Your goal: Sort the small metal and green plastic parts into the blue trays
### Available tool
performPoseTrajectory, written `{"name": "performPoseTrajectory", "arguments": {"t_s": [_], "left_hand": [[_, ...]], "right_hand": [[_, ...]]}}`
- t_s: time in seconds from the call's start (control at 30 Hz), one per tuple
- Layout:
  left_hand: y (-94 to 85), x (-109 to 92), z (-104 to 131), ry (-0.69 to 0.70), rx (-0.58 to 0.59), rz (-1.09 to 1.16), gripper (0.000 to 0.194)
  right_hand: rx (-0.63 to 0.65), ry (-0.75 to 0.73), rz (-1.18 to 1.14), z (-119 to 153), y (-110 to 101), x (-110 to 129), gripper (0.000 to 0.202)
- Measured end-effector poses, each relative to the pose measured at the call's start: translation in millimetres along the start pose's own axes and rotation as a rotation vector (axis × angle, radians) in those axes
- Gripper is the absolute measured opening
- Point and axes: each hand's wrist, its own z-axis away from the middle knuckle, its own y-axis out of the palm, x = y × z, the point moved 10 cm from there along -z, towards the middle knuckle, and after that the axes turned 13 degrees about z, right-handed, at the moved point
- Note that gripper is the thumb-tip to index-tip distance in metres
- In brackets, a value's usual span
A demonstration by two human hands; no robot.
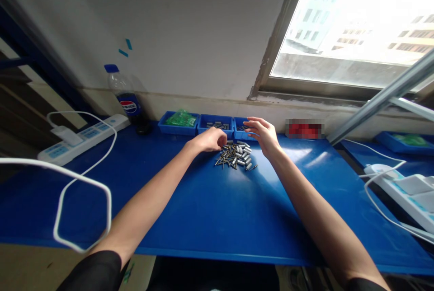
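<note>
A pile of loose screws [228, 154] and short silvery metal cylinders [241, 161] lies mid-table. At the pile's upper left edge is my left hand [213, 139], its fingers curled together; whatever they pinch, if anything, is hidden. My right hand [262, 133] hovers at the front of the right blue bin [241, 135], fingers stretched out and apart, with nothing seen in them. That bin has small dark pieces in it, partly covered by the hand. The middle blue bin [203, 131] holds silvery cylinders, and the left blue bin [174, 129] a green plastic bag [182, 118].
A cola bottle [130, 101] stands by the wall on the left. Near it lies a white power strip [84, 139] with a white cable [109, 209] looping over my left forearm. To the right are a blurred red item [304, 129], a metal pole [383, 96] and another power strip [407, 191].
</note>
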Motion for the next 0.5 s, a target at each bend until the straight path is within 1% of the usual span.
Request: {"name": "performPoseTrajectory", "arguments": {"t_s": [0.17, 0.33, 0.43, 0.5], "left_hand": [[1.7, 3.2, 1.8, -0.037, 0.04, -0.02, 0.017], [4.5, 6.1, 3.6, -0.028, 0.094, -0.031, 0.018], [1.1, 9.0, 3.8, -0.036, 0.09, 0.005, 0.018], [-4.3, 5.5, 3.5, -0.009, 0.066, 0.044, 0.018]], "right_hand": [[0.021, 0.038, -0.001, 0.4, 4.5, -3.6, 0.025], [0.035, 0.043, -0.007, 0.9, 6.9, -3.7, 0.023], [0.054, 0.051, -0.012, 0.7, 8.4, -5.4, 0.022], [0.07, 0.058, -0.017, 0.5, 9.7, -7.2, 0.021]]}}
